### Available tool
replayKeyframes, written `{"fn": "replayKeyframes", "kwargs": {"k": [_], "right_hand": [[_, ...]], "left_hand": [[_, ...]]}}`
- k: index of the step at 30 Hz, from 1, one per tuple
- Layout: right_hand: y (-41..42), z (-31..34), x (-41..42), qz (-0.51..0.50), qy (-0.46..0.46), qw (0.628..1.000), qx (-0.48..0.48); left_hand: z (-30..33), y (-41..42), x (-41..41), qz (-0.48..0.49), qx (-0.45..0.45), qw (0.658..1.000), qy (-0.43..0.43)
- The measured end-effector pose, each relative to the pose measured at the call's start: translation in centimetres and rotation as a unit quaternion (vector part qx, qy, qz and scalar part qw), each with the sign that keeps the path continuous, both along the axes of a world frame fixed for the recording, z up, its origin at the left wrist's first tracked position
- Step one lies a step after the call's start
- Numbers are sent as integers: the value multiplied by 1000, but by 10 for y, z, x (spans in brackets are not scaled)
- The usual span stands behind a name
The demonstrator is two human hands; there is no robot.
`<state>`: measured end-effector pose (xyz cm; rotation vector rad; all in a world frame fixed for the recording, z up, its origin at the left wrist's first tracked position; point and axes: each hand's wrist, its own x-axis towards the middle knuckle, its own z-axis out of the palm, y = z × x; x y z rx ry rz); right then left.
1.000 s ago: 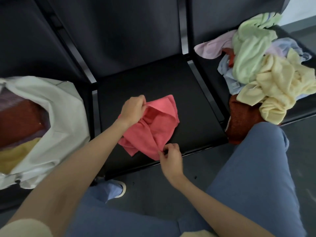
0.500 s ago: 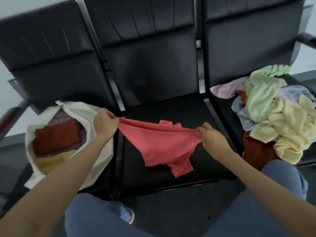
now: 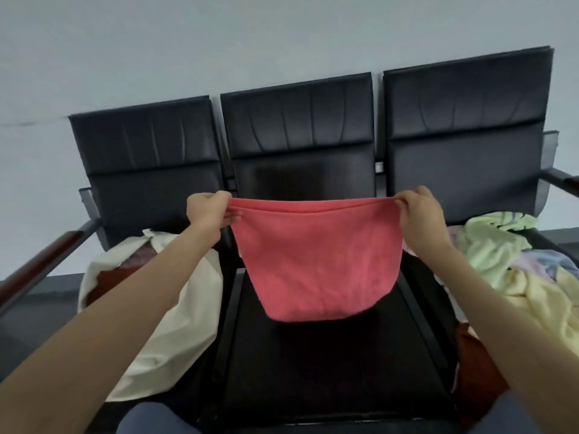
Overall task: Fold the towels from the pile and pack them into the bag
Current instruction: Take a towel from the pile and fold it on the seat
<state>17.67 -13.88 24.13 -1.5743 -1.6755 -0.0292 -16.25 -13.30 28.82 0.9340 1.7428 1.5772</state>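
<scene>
Blue-grey trousers (image 3: 147,418) fill the bottom edge, nearest the camera. Beyond them two bare forearms reach forward. The left hand (image 3: 208,211) pinches one top corner of a coral-pink towel (image 3: 316,261) and the right hand (image 3: 418,209) pinches the other, both closed tight on the cloth. The towel hangs doubled between them, its upper edge stretched level, its rounded lower edge in the air above the middle black seat (image 3: 313,364). On the left seat sits a cream cloth bag (image 3: 175,324), open, with dark red fabric showing inside. On the right seat lies the pile of towels (image 3: 513,270): pale green, yellow, light blue and a rust-brown one low at the front. Behind stand three black backrests (image 3: 300,120) and a grey wall (image 3: 250,36).
</scene>
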Motion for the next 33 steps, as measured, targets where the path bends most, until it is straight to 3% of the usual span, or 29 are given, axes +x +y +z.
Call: {"fn": "replayKeyframes", "kwargs": {"k": [2,6,10,13,17,23,26,29,33], "right_hand": [[0,7,7,10,11,1000,3],[1,15,24,51,-20,998,-28],[7,16,30,91,-94,990,-58],[7,21,34,108,-107,988,-26],[13,32,38,121,-123,985,-17],[31,47,46,59,-114,988,-89],[41,48,46,72,-32,991,-106],[48,47,46,79,90,991,-60],[39,35,46,85,122,989,10]], "left_hand": [[5,-3,-7,-80,-24,990,111],[17,-11,-26,-234,-66,906,346],[29,-10,-36,-334,-105,827,440],[41,-7,-39,-368,-123,801,456],[60,4,-38,-373,-112,814,431],[58,36,-21,-305,-72,891,330],[46,53,-11,-281,-58,903,319],[34,65,-3,-233,-15,909,346],[18,61,3,-188,28,892,409]]}}
